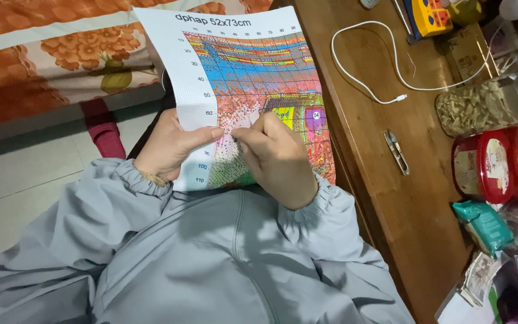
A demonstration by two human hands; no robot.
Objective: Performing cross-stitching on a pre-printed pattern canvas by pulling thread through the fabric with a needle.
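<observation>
Fingers (pixel 216 133) of our left hand (pixel 172 147) pinch the white left margin of the printed grid canvas (pixel 250 66), thumb on top, holding it taut over our lap. Our right hand (pixel 277 157) rests on the coloured part just at 3 o'clock of the left, its fingers (pixel 244 137) curled tight and pinched together on the cloth; whether they grip a needle we cannot tell. From our hands the canvas runs up toward 12 o'clock, against the wooden table (pixel 361 132). On the table, at 3 o'clock of our right hand, lie small thread snips (pixel 396 152); a white cable (pixel 367 66) loops at 1 o'clock. Behind the canvas at 10 o'clock lies a bed with an orange flowered cover (pixel 49 54)
</observation>
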